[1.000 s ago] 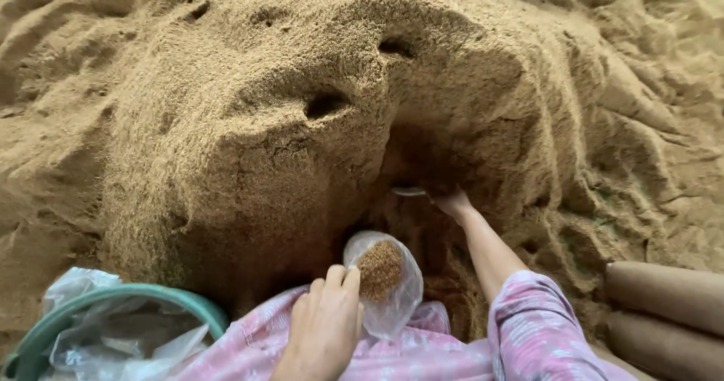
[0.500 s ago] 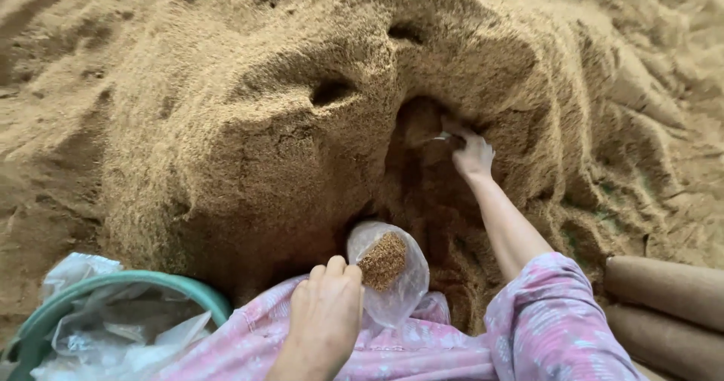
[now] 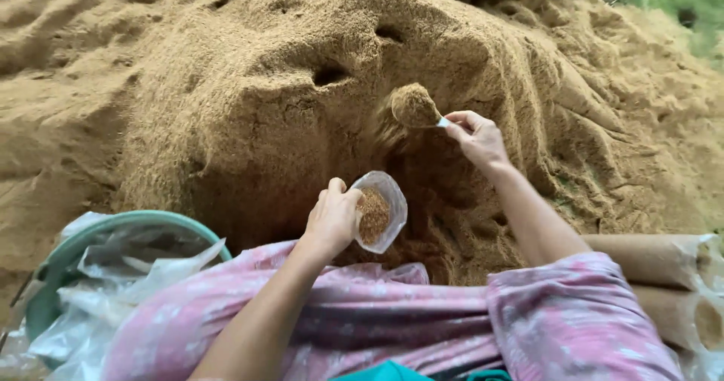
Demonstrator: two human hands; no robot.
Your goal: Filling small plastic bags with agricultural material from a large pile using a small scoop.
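Left hand (image 3: 332,219): fingers curled round the rim of a clear bag (image 3: 379,211), thumb on top, holding its mouth open and tilted toward the heap.
Bag: partly filled with brown husk; it sits just right of the left fingers, above the lap.
Right hand (image 3: 477,138): fingers pinched narrow on the pale handle of a scoop (image 3: 416,107); nothing else held.
Scoop: heaped with husk, just left of the right fingertips, raised clear of the bag and up-right of it; loose grains trail below it.
Heap (image 3: 249,102): large mound of brown husk behind both hands, with a dug hollow between the two hands.
Basin (image 3: 113,226): green rim, left of the left forearm, holding crumpled clear plastic (image 3: 128,283).
Rolls (image 3: 656,272): brown filled bags lying right of the right forearm, apart from the fingers.
Clothing (image 3: 422,321): pink patterned fabric across the lap and right sleeve.
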